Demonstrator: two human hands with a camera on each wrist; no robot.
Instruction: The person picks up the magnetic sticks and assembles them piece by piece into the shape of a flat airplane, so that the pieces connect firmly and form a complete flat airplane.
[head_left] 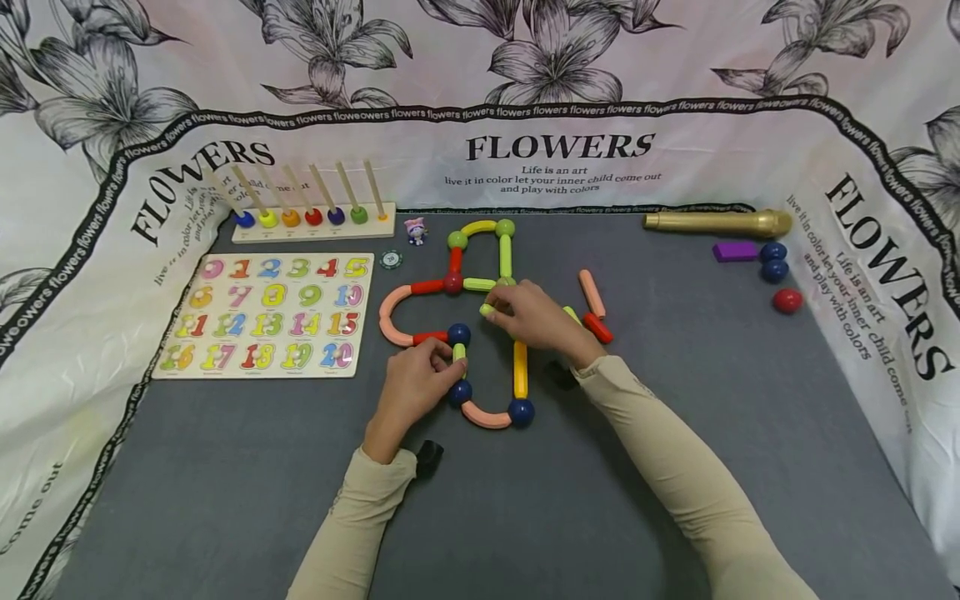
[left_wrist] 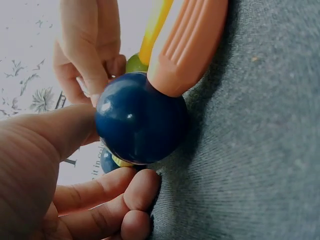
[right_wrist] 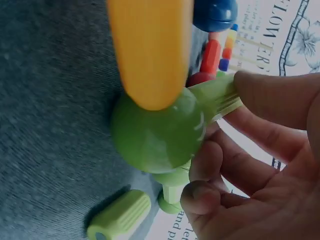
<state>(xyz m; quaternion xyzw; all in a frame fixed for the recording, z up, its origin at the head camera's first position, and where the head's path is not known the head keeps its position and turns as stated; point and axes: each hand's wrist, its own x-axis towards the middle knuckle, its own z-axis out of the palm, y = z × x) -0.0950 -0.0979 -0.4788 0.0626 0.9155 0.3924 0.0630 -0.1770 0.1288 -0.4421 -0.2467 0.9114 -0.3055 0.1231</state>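
My left hand (head_left: 420, 375) holds a short light green stick (head_left: 460, 353) between two blue balls, with its thumb behind the near blue ball (left_wrist: 142, 117) in the left wrist view. With thumb and fingers my right hand (head_left: 536, 317) pinches another light green stick (right_wrist: 217, 95), which meets a green ball (right_wrist: 157, 135). An orange-yellow stick (head_left: 521, 371) runs from that ball's side down to a blue ball (head_left: 521, 412). A curved pink piece (head_left: 486, 417) links the two lower blue balls. Above, red sticks, a red ball (head_left: 452, 282) and another pink curve (head_left: 387, 317) continue the outline.
Right of the outline lie a pink stick (head_left: 591, 293) and a red stick (head_left: 597, 327). At left are a number board (head_left: 365, 317) and a peg rack (head_left: 315, 227). A gold microphone (head_left: 712, 222), purple block (head_left: 735, 252) and loose balls (head_left: 787, 301) lie at the right.
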